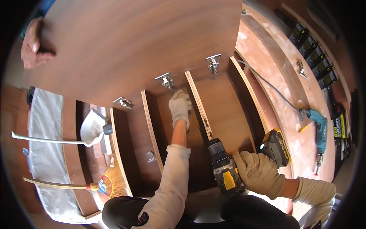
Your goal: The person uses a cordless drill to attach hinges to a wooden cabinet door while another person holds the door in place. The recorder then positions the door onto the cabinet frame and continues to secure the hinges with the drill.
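Observation:
My right hand (261,173), in a knitted work glove, grips a black and yellow cordless drill (225,168). The drill's long bit points away from me, along the edge of a cabinet divider (196,101). My left hand (180,107), in a pale glove, is closed just below a metal cabinet hinge (165,80). What its curled fingers hold, if anything, is hidden. That hinge is fixed to a large brown door panel (133,42), as are a left hinge (123,102) and a right hinge (213,63). Another person's hand (36,47) rests against the panel's upper left.
A corded teal drill (319,129) lies on the dusty board at right, near a loose hinge (301,68). Black packages (314,55) line the far right. At left are a white dustpan (91,128), a straw broom (111,181) and grey sheeting (45,122).

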A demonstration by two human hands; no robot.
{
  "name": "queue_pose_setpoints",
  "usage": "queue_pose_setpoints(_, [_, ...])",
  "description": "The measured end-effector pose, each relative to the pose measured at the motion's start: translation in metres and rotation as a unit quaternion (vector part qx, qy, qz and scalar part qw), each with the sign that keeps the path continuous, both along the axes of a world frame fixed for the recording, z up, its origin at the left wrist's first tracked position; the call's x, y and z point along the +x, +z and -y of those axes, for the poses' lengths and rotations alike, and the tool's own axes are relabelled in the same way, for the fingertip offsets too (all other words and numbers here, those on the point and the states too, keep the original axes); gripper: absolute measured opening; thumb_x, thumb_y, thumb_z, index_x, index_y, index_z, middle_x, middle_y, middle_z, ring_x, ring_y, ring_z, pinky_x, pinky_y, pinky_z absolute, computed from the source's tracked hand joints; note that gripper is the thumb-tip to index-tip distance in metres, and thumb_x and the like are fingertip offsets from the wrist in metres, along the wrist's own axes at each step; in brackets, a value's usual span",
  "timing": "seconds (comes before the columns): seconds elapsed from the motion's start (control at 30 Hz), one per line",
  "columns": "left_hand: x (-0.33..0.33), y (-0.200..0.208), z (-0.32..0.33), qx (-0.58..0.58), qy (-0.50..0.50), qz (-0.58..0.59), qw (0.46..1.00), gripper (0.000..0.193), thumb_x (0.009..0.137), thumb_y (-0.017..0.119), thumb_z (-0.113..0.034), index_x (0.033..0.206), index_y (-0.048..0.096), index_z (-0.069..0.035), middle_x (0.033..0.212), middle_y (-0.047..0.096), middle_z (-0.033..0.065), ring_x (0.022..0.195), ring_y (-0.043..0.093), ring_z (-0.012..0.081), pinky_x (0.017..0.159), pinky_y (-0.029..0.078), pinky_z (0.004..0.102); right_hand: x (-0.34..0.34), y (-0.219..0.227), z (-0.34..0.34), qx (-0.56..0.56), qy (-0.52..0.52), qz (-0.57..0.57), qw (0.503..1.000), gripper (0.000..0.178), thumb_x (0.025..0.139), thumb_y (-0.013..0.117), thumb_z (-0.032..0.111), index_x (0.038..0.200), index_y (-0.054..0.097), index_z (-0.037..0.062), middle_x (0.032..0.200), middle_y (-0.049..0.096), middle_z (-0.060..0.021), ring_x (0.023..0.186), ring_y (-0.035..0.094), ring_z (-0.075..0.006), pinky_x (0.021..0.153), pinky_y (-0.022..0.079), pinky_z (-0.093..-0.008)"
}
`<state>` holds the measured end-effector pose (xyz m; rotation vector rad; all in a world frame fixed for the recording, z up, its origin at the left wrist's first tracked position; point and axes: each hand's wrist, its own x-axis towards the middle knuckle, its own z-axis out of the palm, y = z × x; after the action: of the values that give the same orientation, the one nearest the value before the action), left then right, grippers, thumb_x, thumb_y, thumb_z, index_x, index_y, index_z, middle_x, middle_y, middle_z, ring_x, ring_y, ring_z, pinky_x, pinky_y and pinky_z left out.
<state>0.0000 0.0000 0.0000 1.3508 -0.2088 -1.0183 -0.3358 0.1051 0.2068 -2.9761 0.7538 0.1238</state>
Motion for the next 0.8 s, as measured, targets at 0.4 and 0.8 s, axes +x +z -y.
queue_pose_setpoints(0.4, [-0.045,0.123,-0.12,-0.104,-0.026,-0.357,0.928,0.056,0.107,0.048,-0.047,0.125,0.056,0.006,0.093,0.069,0.0151,0.073,0.065,0.0204,0.062,0.057,0.0345,0.085,0.035,-0.047,-0.049,-0.018,-0.072,0.996,0.042,0.086,0.062,0.017,0.125,0.055,0.0015,0.103,0.06,-0.0122,0.085,0.066,-0.028,0.072,0.055,-0.0421])
queue_pose_setpoints(0.8, [-0.028,0.163,-0.13,-0.265,0.016,-0.443,0.856,0.039,0.107,0.053,-0.037,0.114,0.059,0.001,0.093,0.068,0.0163,0.08,0.067,0.0222,0.067,0.059,0.0346,0.122,0.082,-0.056,-0.252,0.08,-0.093,0.96,0.037,0.089,0.06,0.013,0.122,0.058,-0.0027,0.101,0.059,-0.0115,0.075,0.062,-0.0213,0.061,0.054,-0.0345])
